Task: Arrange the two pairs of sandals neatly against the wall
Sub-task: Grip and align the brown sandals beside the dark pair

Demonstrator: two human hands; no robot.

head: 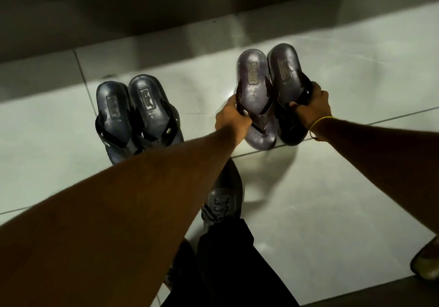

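Two pairs of dark sandals lie on the pale tiled floor with their heels toward the wall (118,3). The left pair (133,112) sits side by side, untouched, partly hidden by my left forearm. The right pair is in my hands: my left hand (231,116) grips the strap edge of the greyish left sandal (255,88), and my right hand (311,102) grips the strap of the darker right sandal (285,69). These two sandals lie close together, parallel, some way short of the wall's base.
A light skirting band (166,45) runs along the wall's foot. My own dark laced shoe (223,202) and trouser leg are below the sandals. A brown object (427,259) pokes in at the right edge. Bare tiles (332,200) spread to the right and left.
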